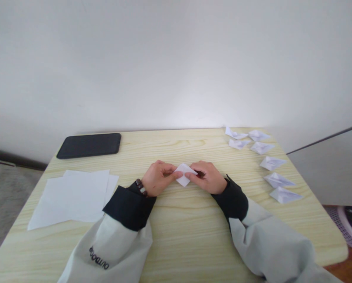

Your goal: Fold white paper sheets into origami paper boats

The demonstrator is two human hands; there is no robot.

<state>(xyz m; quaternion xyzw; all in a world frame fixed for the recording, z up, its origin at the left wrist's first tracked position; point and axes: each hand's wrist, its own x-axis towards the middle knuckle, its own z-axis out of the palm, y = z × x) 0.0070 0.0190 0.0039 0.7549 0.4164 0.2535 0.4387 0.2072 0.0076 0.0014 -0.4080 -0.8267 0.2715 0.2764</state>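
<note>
A small piece of folded white paper [183, 181], diamond-shaped from above, is held between both hands over the middle of the table. My left hand [159, 177] pinches its left side, the thumb lying on top. On the right side, my right hand [207, 177] grips it the same way, thumb tip close to the other thumb. The fingers beneath the paper are mostly hidden.
White paper sheets [75, 196] lie loosely stacked at the left of the wooden table [190, 243]. Behind them rests a black phone [89, 145]. Several folded paper boats [272, 163] stand along the right edge. A white wall [176, 67] rises behind the table.
</note>
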